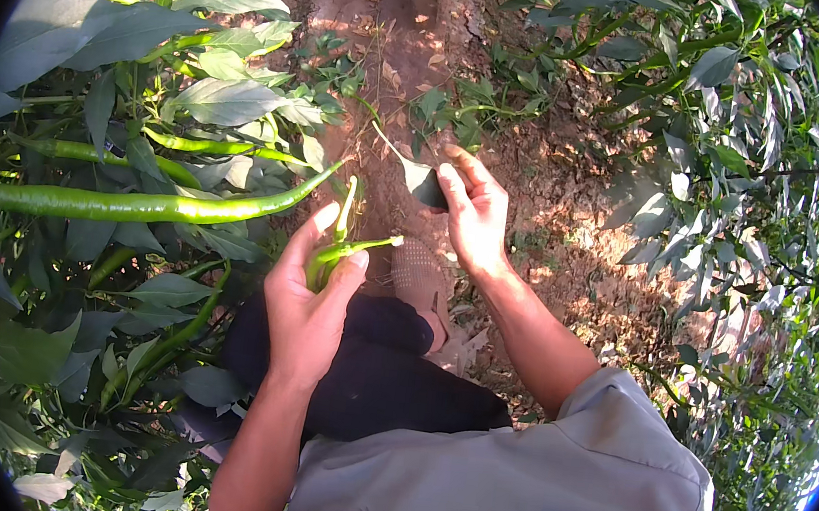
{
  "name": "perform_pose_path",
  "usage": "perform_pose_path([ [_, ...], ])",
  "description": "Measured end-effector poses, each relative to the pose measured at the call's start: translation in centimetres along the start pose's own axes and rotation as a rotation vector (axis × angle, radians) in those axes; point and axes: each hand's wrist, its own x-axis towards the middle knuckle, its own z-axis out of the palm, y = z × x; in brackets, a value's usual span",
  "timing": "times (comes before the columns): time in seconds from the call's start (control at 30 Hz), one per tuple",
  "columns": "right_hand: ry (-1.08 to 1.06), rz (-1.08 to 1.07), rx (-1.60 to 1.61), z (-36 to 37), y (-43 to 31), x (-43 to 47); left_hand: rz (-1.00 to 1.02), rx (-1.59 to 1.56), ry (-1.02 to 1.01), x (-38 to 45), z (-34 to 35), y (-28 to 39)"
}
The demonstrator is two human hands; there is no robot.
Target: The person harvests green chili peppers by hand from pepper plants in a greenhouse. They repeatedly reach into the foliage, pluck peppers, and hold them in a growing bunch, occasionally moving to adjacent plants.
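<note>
My left hand [316, 290] is closed around green chili peppers [328, 260]; two stem ends poke out between thumb and fingers, and the rest is hidden by the palm. To its left a long, bright green chili pepper [160, 207] spans the foliage, its thin end just above my fingertips. My right hand [473, 206] pinches a green leaf [424, 184] between thumb and fingers; a thin stem runs up and left from the leaf. More green peppers [204, 146] show among the leaves of the pepper plant [227, 100] on the left.
Dense pepper plants [713, 70] also line the right side. Between the rows runs a reddish soil path [371, 49] with dry leaves and small green sprigs. My shoe [418, 275] rests on the soil beyond my dark-trousered knee [395, 396].
</note>
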Motion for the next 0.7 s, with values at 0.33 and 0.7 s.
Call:
perform_pose_path([
  [0.33, 0.605, 0.465, 0.582, -13.6, 13.2, 21.1, 0.209, 0.187, -0.120, 0.1, -0.9, 2.5],
  [0.7, 0.129, -0.173, -0.729, -3.7, 12.2, 1.1, 0.415, 0.244, 0.052, 4.3, -1.9, 8.6],
])
